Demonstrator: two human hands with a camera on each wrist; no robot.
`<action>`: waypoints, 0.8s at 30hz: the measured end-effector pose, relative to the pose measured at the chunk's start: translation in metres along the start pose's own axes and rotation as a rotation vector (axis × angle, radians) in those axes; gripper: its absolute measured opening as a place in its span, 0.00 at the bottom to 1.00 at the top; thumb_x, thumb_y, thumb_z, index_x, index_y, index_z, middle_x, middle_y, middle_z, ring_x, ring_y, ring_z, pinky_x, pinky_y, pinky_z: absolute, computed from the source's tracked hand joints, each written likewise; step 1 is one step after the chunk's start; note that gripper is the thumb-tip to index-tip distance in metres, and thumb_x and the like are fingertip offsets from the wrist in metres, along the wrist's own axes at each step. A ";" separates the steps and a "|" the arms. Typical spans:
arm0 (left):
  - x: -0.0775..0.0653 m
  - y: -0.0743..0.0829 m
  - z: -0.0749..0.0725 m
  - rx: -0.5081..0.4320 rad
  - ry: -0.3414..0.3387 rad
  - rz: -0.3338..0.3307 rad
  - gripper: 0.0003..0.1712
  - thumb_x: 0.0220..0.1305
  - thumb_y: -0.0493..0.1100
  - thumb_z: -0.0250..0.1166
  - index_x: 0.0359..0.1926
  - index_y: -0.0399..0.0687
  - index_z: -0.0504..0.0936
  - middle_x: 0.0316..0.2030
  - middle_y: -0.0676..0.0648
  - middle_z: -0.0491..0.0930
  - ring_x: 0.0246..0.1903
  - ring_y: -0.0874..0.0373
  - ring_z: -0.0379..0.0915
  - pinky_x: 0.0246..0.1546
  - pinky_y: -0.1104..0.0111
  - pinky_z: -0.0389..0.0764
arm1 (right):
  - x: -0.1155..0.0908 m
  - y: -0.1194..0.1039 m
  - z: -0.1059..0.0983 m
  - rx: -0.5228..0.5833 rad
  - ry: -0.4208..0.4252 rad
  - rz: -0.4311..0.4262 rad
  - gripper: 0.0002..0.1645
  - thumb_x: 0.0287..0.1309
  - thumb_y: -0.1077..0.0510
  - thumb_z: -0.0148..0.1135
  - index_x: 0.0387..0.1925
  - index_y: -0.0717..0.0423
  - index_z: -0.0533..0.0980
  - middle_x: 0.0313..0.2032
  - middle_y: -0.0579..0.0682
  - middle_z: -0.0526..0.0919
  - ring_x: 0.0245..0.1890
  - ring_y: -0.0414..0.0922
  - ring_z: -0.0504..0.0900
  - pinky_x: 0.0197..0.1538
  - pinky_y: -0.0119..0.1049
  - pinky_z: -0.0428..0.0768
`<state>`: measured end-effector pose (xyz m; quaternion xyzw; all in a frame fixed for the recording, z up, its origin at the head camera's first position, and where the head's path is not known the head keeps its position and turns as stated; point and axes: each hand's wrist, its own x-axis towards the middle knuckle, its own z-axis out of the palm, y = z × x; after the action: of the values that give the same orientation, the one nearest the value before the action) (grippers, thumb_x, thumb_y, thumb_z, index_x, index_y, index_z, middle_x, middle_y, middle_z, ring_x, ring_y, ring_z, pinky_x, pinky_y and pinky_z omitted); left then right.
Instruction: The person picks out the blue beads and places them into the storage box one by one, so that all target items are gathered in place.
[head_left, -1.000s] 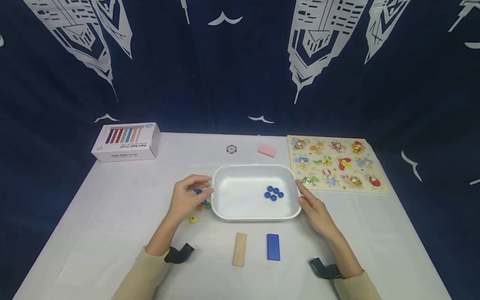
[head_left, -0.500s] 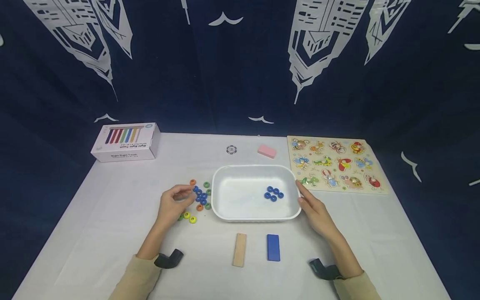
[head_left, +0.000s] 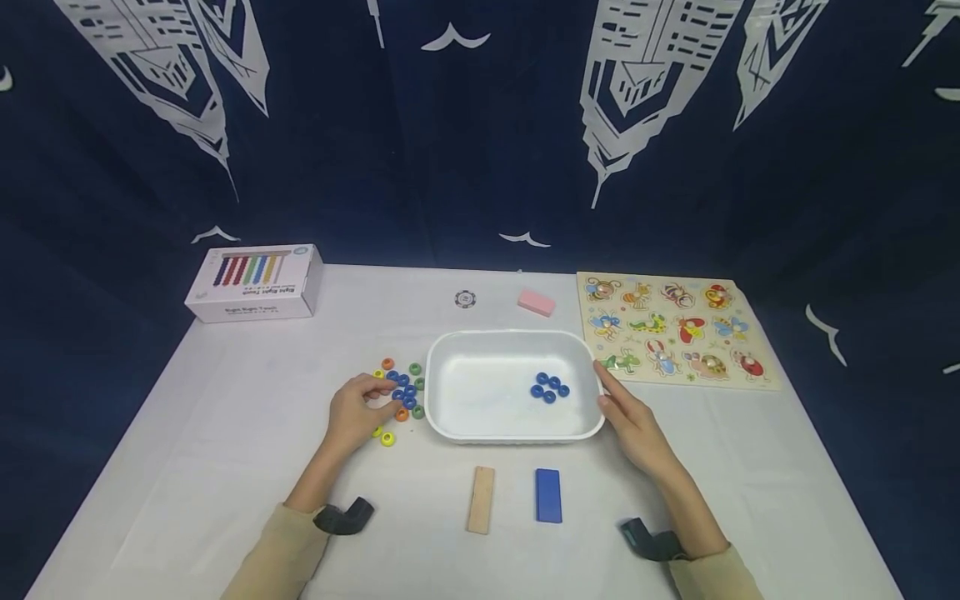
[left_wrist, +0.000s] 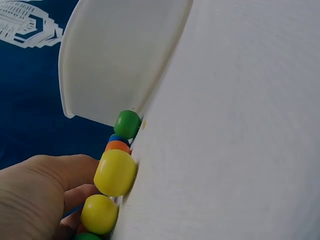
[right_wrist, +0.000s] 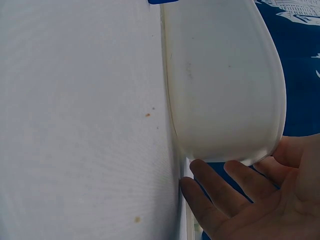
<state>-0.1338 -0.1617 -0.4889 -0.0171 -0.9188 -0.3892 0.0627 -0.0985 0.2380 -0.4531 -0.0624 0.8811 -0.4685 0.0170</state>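
In the head view, a white tray holds several blue beads toward its right side. My left hand reaches into a loose group of beads left of the tray, thumb and fingertips apart around blue beads. From the left wrist, yellow beads and a green bead stand in front of that hand and partly hide its fingertips. My right hand rests against the tray's right end; in the right wrist view its extended fingers touch the outer wall below the rim.
A wooden block and a blue block lie in front of the tray. Behind it are a round chip and a pink block. An insect puzzle board lies back right, a white box back left.
My left hand has drawn back left from the tray's edge, uncovering the beads, then come slightly right onto the blue ones. My right hand stays at the tray.
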 end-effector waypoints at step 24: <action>0.036 0.126 0.026 -0.371 -0.228 0.225 0.10 0.45 0.40 0.68 0.33 0.48 0.81 0.21 0.53 0.76 0.25 0.61 0.72 0.30 0.71 0.75 | 0.000 0.002 0.001 -0.002 0.005 0.010 0.28 0.64 0.47 0.40 0.65 0.34 0.51 0.66 0.46 0.53 0.64 0.51 0.57 0.61 0.49 0.59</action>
<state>-0.1625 -0.0560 -0.4127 -0.1742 -0.8251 -0.5375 -0.0025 -0.0990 0.2384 -0.4549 -0.0568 0.8818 -0.4679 0.0171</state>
